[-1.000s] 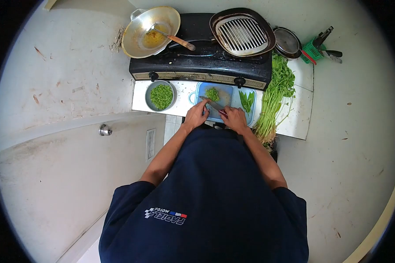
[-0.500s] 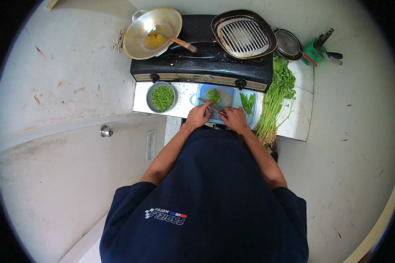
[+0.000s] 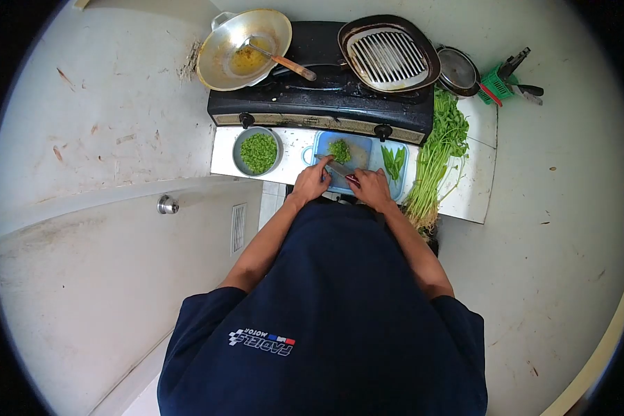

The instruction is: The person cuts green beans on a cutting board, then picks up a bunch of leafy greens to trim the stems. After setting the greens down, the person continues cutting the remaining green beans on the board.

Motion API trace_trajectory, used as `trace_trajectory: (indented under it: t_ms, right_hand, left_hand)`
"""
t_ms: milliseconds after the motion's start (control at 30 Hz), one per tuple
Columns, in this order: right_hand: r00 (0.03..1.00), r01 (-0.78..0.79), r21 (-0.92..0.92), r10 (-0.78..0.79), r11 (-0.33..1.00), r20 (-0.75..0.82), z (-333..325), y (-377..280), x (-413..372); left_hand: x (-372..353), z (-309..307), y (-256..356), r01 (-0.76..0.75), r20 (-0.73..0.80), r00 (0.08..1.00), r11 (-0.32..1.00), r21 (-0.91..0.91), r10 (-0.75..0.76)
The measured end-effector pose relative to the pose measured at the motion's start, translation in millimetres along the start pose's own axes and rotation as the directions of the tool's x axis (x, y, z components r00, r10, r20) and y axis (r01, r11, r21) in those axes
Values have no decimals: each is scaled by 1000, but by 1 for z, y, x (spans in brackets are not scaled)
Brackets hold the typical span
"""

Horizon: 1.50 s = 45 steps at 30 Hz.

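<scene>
My right hand (image 3: 371,188) grips the dark red handle of a knife (image 3: 338,168), its blade angled to the upper left over a blue cutting board (image 3: 362,141). The bent fingers of my left hand (image 3: 311,183) are close together at the blade near its tip; anything between them is hidden. Just beyond the blade lies a small pile of chopped greens (image 3: 339,150). Longer cut green pieces (image 3: 394,162) rest on the right part of the board. To the left stands a grey bowl (image 3: 279,154) holding finely chopped greens (image 3: 258,153).
Behind the board is a black stove (image 3: 312,104) with a wok (image 3: 211,66), a wooden-handled ladle (image 3: 295,68) in it, and a grill pan (image 3: 390,55). On the right lie a bunch of leafy stalks (image 3: 437,156), a small pan (image 3: 457,69) and a green basket (image 3: 496,83) with knives.
My left fingertips have slid slightly left along the blade, toward the tip. The right hand keeps its grip on the knife with little movement. The view has shifted a little.
</scene>
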State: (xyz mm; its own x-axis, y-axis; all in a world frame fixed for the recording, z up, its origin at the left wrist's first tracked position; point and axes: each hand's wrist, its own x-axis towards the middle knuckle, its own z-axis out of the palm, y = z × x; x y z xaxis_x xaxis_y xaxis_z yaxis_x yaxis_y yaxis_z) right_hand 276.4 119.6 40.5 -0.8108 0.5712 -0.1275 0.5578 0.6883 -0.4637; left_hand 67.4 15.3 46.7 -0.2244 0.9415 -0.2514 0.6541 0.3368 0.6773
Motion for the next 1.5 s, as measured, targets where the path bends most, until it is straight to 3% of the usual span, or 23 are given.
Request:
trace_trajectory:
  t_ms: [300, 433, 633, 933, 1033, 1133, 1500]
  right_hand:
    - [1000, 20, 67, -20, 998, 6, 9, 6, -18]
    - [999, 32, -3, -31, 1000, 36, 14, 19, -33]
    - [996, -37, -36, 40, 999, 77, -3, 24, -28]
    - [993, -118, -15, 117, 993, -19, -6, 27, 6]
    - [990, -139, 114, 140, 984, 2, -7, 28, 10]
    - [988, -77, 170, 98, 982, -118, -10, 30, 9]
    - [986, -154, 276, 163, 949, -12, -17, 34, 6]
  left_hand:
    - [-15, -19, -16, 98, -108, 988, 986, -136, -113]
    - [-25, -22, -29, 103, -157, 979, 983, -154, -128]
    - [-31, -13, -27, 111, -147, 979, 973, -205, -143]
    - [-29, -14, -25, 114, -147, 978, 971, -212, -147]
    - [-28, -14, -26, 106, -158, 977, 971, -215, -142]
    - [-26, -14, -24, 110, -148, 979, 975, -196, -140]
    - [-4, -17, 5, 63, -124, 988, 971, -232, -93]
